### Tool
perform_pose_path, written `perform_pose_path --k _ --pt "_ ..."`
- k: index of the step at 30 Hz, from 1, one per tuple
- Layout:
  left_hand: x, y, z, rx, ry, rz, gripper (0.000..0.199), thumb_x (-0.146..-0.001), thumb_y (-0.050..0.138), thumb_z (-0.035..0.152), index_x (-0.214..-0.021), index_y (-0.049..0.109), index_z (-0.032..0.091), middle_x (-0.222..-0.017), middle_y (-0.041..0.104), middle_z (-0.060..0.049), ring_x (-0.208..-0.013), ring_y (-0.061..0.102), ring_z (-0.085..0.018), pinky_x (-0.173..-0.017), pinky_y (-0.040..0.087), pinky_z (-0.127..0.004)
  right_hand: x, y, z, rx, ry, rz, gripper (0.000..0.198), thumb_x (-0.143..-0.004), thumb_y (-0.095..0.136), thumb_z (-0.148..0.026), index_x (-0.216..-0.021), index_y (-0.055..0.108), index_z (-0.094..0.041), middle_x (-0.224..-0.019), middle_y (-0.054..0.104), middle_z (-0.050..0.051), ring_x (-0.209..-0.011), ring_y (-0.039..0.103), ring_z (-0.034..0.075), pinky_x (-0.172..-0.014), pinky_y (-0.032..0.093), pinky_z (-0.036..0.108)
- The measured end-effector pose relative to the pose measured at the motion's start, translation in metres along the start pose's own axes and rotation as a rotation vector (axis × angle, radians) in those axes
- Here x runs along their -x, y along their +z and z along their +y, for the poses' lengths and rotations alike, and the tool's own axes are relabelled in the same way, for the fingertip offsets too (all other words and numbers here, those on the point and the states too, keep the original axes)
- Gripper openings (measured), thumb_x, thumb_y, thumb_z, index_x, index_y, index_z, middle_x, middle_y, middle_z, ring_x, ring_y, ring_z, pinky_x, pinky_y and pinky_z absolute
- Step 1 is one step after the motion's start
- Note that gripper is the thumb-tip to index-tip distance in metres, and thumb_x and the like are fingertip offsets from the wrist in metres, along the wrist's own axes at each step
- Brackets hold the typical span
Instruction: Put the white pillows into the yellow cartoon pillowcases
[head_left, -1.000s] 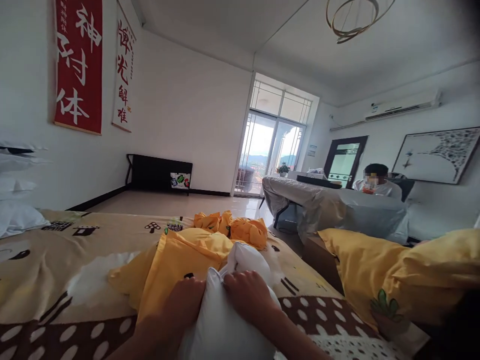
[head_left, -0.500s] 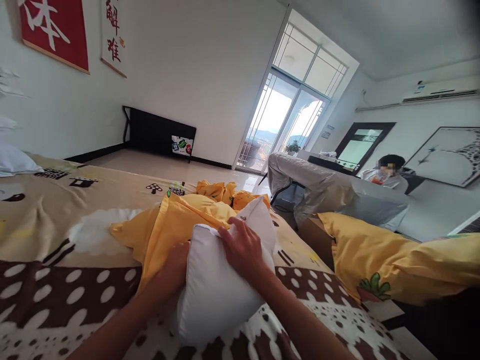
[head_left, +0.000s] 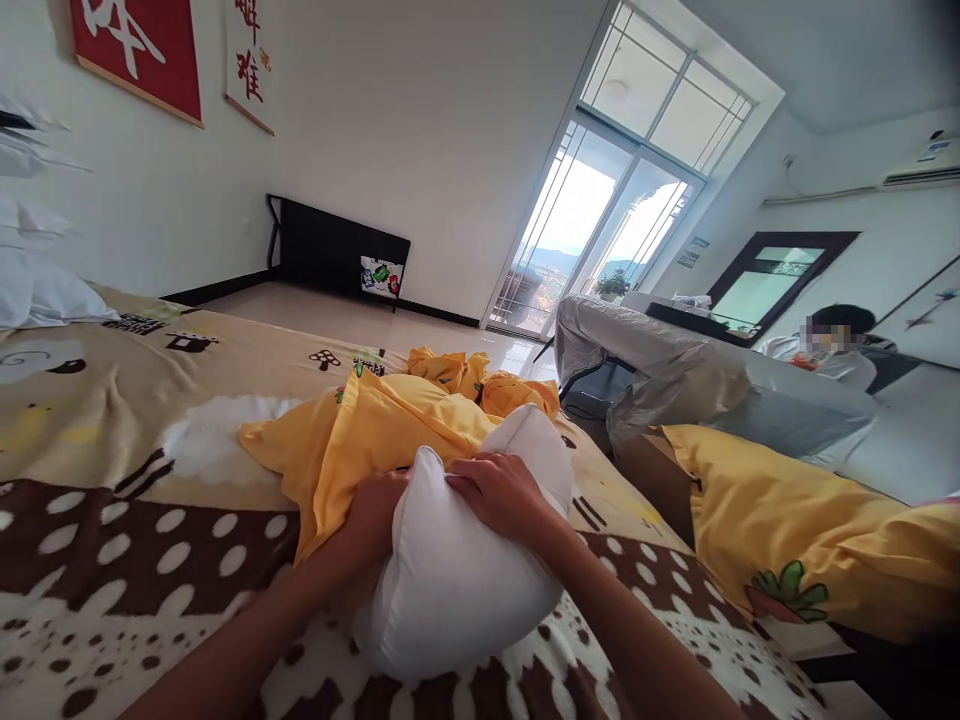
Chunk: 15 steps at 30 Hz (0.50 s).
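Note:
A plump white pillow (head_left: 465,590) lies tilted on the bed, bent inward at its upper edge. Across that edge, my right hand (head_left: 504,492) is closed on the white fabric, between two raised corners. My left hand (head_left: 377,508) is at the pillow's left side, against the near edge of a yellow pillowcase (head_left: 390,425); its fingers are hidden behind the pillow's corner. The pillowcase is spread flat beyond both hands, with its near left edge lifted in a fold. Where the pillow meets the pillowcase is covered by my hands.
Bunched yellow cloths (head_left: 517,396) lie past the pillowcase on the patterned bed cover (head_left: 172,560). A filled yellow pillow (head_left: 795,530) rests off the bed's right side, by a cardboard box (head_left: 649,480). White pillows (head_left: 45,285) are stacked at far left. A person (head_left: 836,345) sits behind a covered table (head_left: 660,365).
My right hand has lowered a little and its fingers press deeper into the pillow's edge, which now bends more. My left hand shows slightly more. The view has shifted left.

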<state>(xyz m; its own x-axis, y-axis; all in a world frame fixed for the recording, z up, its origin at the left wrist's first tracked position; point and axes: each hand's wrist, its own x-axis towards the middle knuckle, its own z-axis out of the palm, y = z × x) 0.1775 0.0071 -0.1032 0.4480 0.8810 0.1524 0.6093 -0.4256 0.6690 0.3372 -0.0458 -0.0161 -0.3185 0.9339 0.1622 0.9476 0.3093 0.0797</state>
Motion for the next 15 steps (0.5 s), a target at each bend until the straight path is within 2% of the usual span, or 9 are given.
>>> perform_pose_path --k 3,7,10,13,15 --pt "0.004 -0.005 0.005 -0.116 0.069 0.005 0.022 -0.081 0.045 0.032 -0.079 0.06 0.016 -0.075 0.065 -0.012 -0.064 0.056 -0.024 -0.06 0.031 -0.032 0.023 0.008 0.003 -0.01 0.024 0.096 0.025 -0.092 0.048 -0.03 -0.076 0.066 -0.023 -0.069 0.066 0.0 -0.065 0.057 0.013 -0.058 0.025 0.026" --pt "0.016 -0.009 0.019 -0.232 0.11 0.049 0.028 -0.091 0.037 0.036 -0.088 0.059 0.017 -0.083 0.066 -0.007 -0.071 0.06 -0.02 -0.061 0.034 -0.029 0.059 0.028 0.008 -0.054 0.003 0.472 0.025 -0.093 0.044 -0.025 -0.076 0.063 -0.019 -0.06 0.06 0.001 -0.062 0.051 0.015 -0.059 0.028 0.025" --pt "0.027 -0.007 0.031 -0.44 0.259 0.114 0.022 -0.093 0.037 0.022 -0.094 0.058 0.016 -0.092 0.064 -0.007 -0.084 0.06 -0.022 -0.069 0.04 -0.032 0.078 0.041 0.01 -0.076 -0.041 0.696 0.019 -0.092 0.044 -0.018 -0.083 0.061 -0.018 -0.058 0.06 0.001 -0.06 0.047 0.015 -0.059 0.031 0.025" --pt "0.035 0.004 0.037 -0.623 0.438 0.097 0.022 -0.09 0.039 0.011 -0.093 0.06 0.017 -0.096 0.064 -0.007 -0.09 0.059 -0.024 -0.077 0.041 -0.038 0.085 0.047 0.014 -0.077 -0.056 0.765 0.015 -0.09 0.046 -0.014 -0.086 0.059 -0.018 -0.059 0.06 0.0 -0.059 0.046 0.015 -0.058 0.032 0.025" --pt "0.036 0.013 0.037 -0.673 0.434 0.094 0.022 -0.091 0.041 0.013 -0.095 0.062 0.017 -0.095 0.066 -0.007 -0.089 0.059 -0.025 -0.078 0.04 -0.04 0.085 0.049 0.016 -0.08 -0.071 0.78 0.014 -0.089 0.046 -0.013 -0.088 0.059 -0.018 -0.06 0.061 0.0 -0.059 0.047 0.015 -0.058 0.033 0.025"
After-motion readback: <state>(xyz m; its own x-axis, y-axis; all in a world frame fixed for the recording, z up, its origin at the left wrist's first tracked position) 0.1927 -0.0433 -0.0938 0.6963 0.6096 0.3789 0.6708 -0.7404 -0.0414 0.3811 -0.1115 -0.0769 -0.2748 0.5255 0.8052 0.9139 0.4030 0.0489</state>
